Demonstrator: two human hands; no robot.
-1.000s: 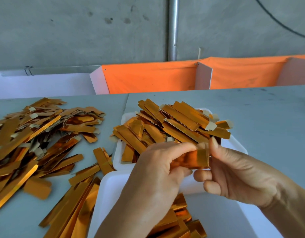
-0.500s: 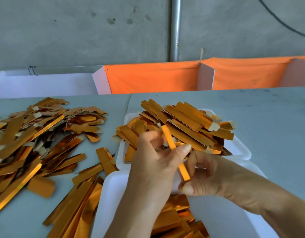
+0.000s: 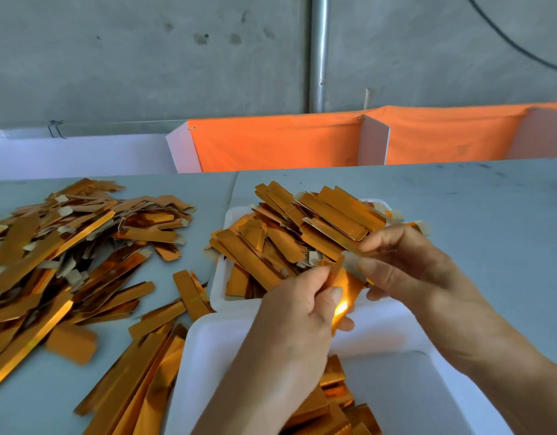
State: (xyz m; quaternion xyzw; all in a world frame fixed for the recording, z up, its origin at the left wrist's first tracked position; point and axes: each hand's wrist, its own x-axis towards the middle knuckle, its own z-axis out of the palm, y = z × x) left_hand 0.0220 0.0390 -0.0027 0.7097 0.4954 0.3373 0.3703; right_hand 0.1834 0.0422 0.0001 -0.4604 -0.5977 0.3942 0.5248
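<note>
My left hand [image 3: 297,312] and my right hand [image 3: 402,265] both hold one shiny gold card strip [image 3: 344,287] above the white trays. The left thumb and fingers pinch its lower part; the right fingers curl round its upper end, where the pale back of the card shows. Behind the hands, a far white tray [image 3: 219,277] is heaped with flat gold strips [image 3: 302,227]. A near white tray [image 3: 396,381] holds several gold pieces [image 3: 333,406] under my left forearm.
A big loose pile of gold strips [image 3: 67,243] covers the grey table [image 3: 475,215] on the left, with more strips [image 3: 139,372] beside the near tray. Orange cloth bins [image 3: 277,142] and a white divider stand behind the table, before a concrete wall with a metal pipe [image 3: 318,51].
The held strip has turned from edge-on to a broader face with a bright glint. My right hand has risen and moved right; my left hand has shifted slightly right.
</note>
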